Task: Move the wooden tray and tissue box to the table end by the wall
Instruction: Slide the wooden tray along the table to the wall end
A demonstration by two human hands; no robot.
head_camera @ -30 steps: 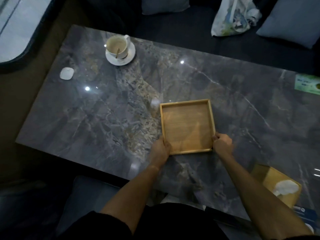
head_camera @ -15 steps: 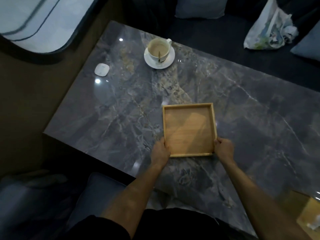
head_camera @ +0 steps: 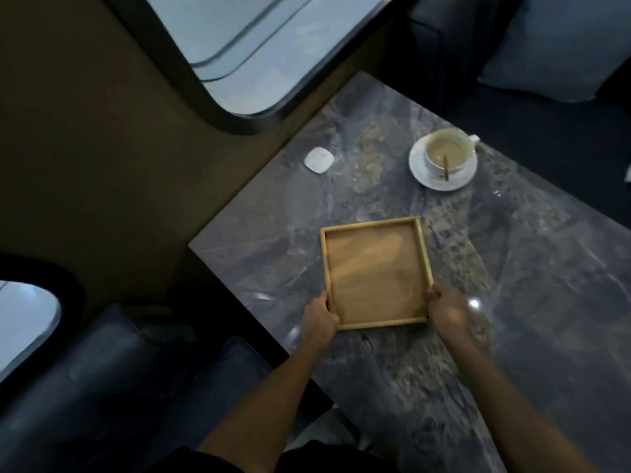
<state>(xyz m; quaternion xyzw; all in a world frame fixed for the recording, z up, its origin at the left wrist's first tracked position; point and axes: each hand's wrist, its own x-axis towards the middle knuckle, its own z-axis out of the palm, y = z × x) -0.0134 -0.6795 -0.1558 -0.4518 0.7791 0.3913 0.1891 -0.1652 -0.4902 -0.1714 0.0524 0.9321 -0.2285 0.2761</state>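
A square, empty wooden tray [head_camera: 375, 271] sits over the dark marble table [head_camera: 532, 302], close to the table's left end by the wall. My left hand [head_camera: 319, 319] grips the tray's near left corner. My right hand [head_camera: 445, 310] grips its near right corner. I cannot tell whether the tray rests on the table or hovers just above it. The tissue box is out of view.
A white cup with a spoon on a saucer [head_camera: 444, 160] stands at the far side. A small white square device [head_camera: 319, 159] lies near the wall [head_camera: 102, 165]. Windows [head_camera: 246, 46] are set in the wall. Dark seats and cushions [head_camera: 563, 56] surround the table.
Both hands have carried the tray to the left along the table toward the wall end. The view has swung left, and the tissue box has dropped out of sight.
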